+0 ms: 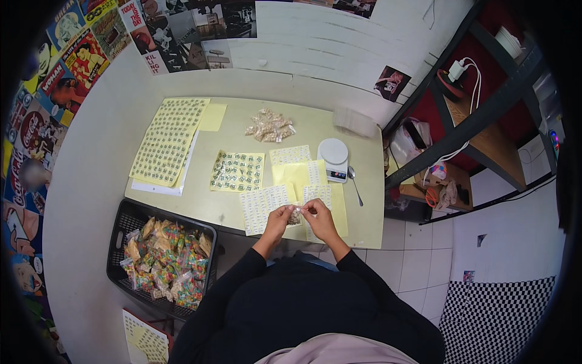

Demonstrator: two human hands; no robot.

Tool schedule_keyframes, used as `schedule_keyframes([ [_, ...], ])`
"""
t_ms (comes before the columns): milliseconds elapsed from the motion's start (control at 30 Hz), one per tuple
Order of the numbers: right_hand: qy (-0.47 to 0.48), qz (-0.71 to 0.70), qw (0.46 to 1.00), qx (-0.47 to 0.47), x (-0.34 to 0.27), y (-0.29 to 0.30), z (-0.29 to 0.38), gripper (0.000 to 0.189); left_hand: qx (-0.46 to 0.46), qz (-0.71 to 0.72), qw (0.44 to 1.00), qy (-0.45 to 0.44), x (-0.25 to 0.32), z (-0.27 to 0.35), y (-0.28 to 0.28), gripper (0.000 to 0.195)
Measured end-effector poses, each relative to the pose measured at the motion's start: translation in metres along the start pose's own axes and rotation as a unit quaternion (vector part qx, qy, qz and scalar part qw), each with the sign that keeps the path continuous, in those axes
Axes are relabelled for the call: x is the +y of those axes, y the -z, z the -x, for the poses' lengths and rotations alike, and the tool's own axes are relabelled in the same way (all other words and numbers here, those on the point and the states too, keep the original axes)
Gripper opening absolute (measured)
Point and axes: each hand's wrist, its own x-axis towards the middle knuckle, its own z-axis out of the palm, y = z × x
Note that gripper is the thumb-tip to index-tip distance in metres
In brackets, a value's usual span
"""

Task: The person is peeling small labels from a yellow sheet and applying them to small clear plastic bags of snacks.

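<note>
My left hand (277, 223) and my right hand (319, 218) meet at the top of a small clear plastic bag (294, 219), pinching its upper edge between fingers and thumbs. Pale brown, nut-like pieces fill the lower part of the bag. Beneath the hands lie yellow-backed sheets of small white labels (263, 207), overlapping one another. A sheet of larger round stickers (238, 172) rests just beyond them to the left. Farther back sits a pile of similar filled bags (269, 126).
A white digital kitchen scale (333, 152) stands beside a metal spoon (355, 185). Clear empty bags (356, 122) lie at the back right. Large sticker sheets (168, 141) cover the table's left side. A black plastic crate (119, 273) of colourful snack bags stands left; shelving (482, 141) rises right.
</note>
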Motion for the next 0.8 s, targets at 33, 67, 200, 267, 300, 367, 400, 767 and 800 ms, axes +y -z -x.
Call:
schedule_keyframes([
  [33, 0.008, 0.012, 1.0, 0.0, -0.004, 0.001, 0.0, 0.01, -0.001, -0.008, 1.0, -0.008, -0.001, 0.0, -0.001, 0.025],
  [67, 0.011, 0.014, 1.0, 0.001, -0.005, 0.001, 0.0, 0.011, -0.001, -0.017, 1.0, -0.016, -0.001, -0.001, -0.001, 0.025],
  [200, 0.018, 0.024, 1.0, 0.007, -0.005, 0.004, 0.0, 0.011, -0.001, -0.036, 0.999, -0.029, 0.002, 0.002, -0.007, 0.026],
  [267, 0.02, 0.028, 0.999, 0.009, -0.005, 0.006, 0.0, 0.011, -0.001, -0.034, 0.999, -0.028, 0.004, 0.003, -0.01, 0.026],
  [300, 0.021, 0.029, 0.999, 0.01, -0.006, 0.006, 0.0, 0.011, 0.0, -0.033, 0.999, -0.027, 0.003, 0.003, -0.01, 0.026],
  [367, 0.021, 0.029, 0.999, 0.011, -0.006, 0.007, 0.0, 0.011, -0.001, -0.038, 0.999, -0.031, 0.001, 0.001, -0.009, 0.026],
  [400, 0.02, 0.028, 0.999, 0.012, -0.006, 0.007, 0.0, 0.012, -0.003, -0.04, 0.999, -0.033, 0.001, 0.001, -0.01, 0.026],
  [767, 0.002, 0.002, 1.0, 0.022, 0.005, 0.014, 0.0, 0.011, -0.012, -0.028, 0.999, -0.014, 0.006, 0.004, -0.024, 0.023],
  [800, -0.009, -0.003, 1.0, 0.018, 0.006, 0.014, 0.0, 0.012, -0.01, -0.026, 1.0, -0.015, 0.007, 0.005, -0.025, 0.023],
])
